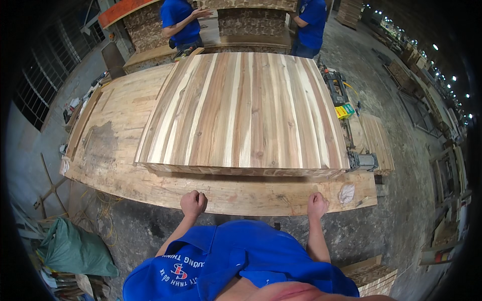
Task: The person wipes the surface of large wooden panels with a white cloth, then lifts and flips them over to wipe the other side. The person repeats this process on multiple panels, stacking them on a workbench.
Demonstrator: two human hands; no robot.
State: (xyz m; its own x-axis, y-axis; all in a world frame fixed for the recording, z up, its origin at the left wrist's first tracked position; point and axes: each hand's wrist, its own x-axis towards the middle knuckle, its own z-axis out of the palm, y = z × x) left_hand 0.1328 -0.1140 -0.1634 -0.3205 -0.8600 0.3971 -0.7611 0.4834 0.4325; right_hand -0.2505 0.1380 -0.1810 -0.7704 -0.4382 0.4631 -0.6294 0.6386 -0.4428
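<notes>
A stack of wide striped wood panels (246, 110), with light and dark strips, lies on the large wooden workbench (241, 193) before me. My left hand (194, 203) rests on the bench's near edge, curled into a fist with nothing showing in it. Further right along the same edge, my right hand (317, 205) is also closed in a fist, near a crumpled whitish scrap (346, 193). Both hands are apart from the panels.
Beyond the bench stand two people in blue shirts, one at the left (176, 22) and one at the right (310, 22). A yellow-green box (344, 111) and a metal clamp-like tool (362, 161) sit right of the panels. A green sack (75, 248) stands at lower left.
</notes>
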